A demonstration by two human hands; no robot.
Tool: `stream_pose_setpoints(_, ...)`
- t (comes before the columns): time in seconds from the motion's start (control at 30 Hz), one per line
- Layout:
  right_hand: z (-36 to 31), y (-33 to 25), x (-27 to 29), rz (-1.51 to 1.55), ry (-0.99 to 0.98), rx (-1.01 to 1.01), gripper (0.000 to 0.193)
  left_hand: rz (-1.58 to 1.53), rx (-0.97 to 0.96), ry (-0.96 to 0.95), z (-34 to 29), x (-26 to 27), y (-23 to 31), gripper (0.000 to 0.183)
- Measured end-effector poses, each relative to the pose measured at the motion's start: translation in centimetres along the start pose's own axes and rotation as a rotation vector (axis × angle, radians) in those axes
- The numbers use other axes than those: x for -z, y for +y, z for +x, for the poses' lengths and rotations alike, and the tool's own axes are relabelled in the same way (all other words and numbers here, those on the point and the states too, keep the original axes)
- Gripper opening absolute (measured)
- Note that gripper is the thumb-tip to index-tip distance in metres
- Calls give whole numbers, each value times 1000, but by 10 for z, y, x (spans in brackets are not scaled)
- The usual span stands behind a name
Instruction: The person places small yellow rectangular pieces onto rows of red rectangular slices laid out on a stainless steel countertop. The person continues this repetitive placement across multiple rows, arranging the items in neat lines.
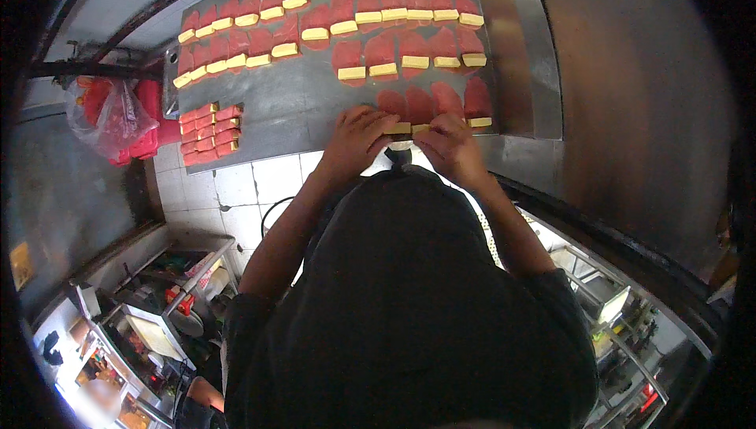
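At the table's near edge, both my hands work over the front row of thin red meat slices [419, 103], which carry pale yellow cheese sticks [400, 127]. My left hand [361, 136] has bent fingers at the near end of the leftmost slice, beside its stick. Close by, the fingers of my right hand [452, 147] are curled down at the near ends of the middle slices and partly cover them. What exactly the fingertips grip is hidden. The row's rightmost slice [476, 98] lies flat with a stick across its near end.
Several more rows of slices with cheese sticks [381, 69] cover the far part of the metal table [291, 102]. Finished-looking meat rolls [210, 130] sit grouped at the left. A metal wall [516, 59] borders the right. Red and clear plastic bags [110, 118] hang left of the table.
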State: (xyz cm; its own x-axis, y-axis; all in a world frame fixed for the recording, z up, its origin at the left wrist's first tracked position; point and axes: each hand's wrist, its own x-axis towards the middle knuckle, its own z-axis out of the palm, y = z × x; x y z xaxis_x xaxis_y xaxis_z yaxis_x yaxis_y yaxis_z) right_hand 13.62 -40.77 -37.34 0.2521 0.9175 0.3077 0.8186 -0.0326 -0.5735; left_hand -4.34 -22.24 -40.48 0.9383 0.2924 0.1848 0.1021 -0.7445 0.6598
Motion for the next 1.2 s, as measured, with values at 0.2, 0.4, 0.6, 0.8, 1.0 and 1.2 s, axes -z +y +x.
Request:
stream_pose_setpoints(0.2, 9, -6, -17, -101, -68, 172, 25, -59, 22, 34, 13, 8, -7, 35)
stream_pose_setpoints(0.4, 3, -2, -44, -270, -53, 218, 26, -61, -28, 52, 4, 4, -12, 32)
stream_pose_setpoints(0.6, 3, -7, -49, -282, 2, 223, 25, -85, -71, 73, -6, 12, -9, 45)
stream_pose_setpoints(0.8, 8, -7, -49, -236, 132, 120, 22, -3, -4, 72, -1, 3, -5, 48)
stream_pose_setpoints(1.0, 23, -9, -46, -162, 209, -53, 14, -78, -3, 78, 2, 1, -12, 27)
stream_pose_setpoints(1.2, 19, -3, -38, -257, 123, 125, 25, -62, 40, 159, 6, 1, -6, 19)
